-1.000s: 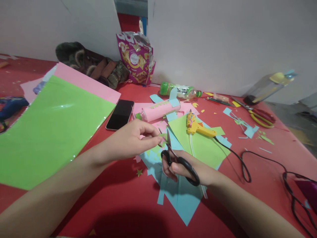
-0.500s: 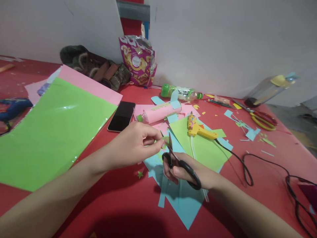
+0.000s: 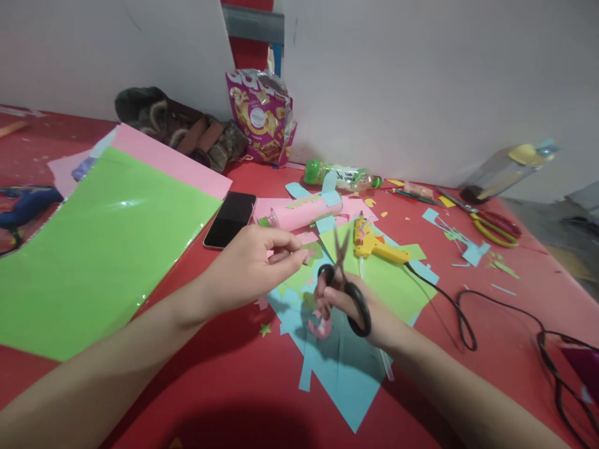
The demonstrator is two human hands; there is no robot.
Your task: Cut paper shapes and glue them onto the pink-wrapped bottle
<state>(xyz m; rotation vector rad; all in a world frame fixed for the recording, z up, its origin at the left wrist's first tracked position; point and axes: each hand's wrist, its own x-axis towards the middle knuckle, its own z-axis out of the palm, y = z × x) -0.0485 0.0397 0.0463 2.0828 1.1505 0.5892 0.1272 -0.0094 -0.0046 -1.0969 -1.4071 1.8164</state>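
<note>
My left hand [image 3: 259,262] is closed in a pinch, with a small piece of paper [image 3: 308,254] at its fingertips; its exact shape is hard to make out. The black-handled scissors [image 3: 342,251] are in my right hand [image 3: 346,305], fingers through the loops and blades apart, pointing up and away from the paper. Below both hands lie blue sheets [image 3: 349,386] with small cut scraps. A pink curved cutout [image 3: 321,326] rests under my right hand, and a green star [image 3: 264,329] lies on the red table to its left.
A yellow glue gun [image 3: 377,245] lies on green paper, its black cord [image 3: 496,299] trailing right. Behind are a pink-wrapped bottle [image 3: 304,214], a green-labelled bottle [image 3: 344,176] and a phone [image 3: 230,219]. Larger scissors [image 3: 496,226] lie right; green sheets [image 3: 112,249] lie left.
The scissors have moved right and up, away from my left fingertips, where their blades were at a green scrap. The pink curved cutout now shows below my right hand.
</note>
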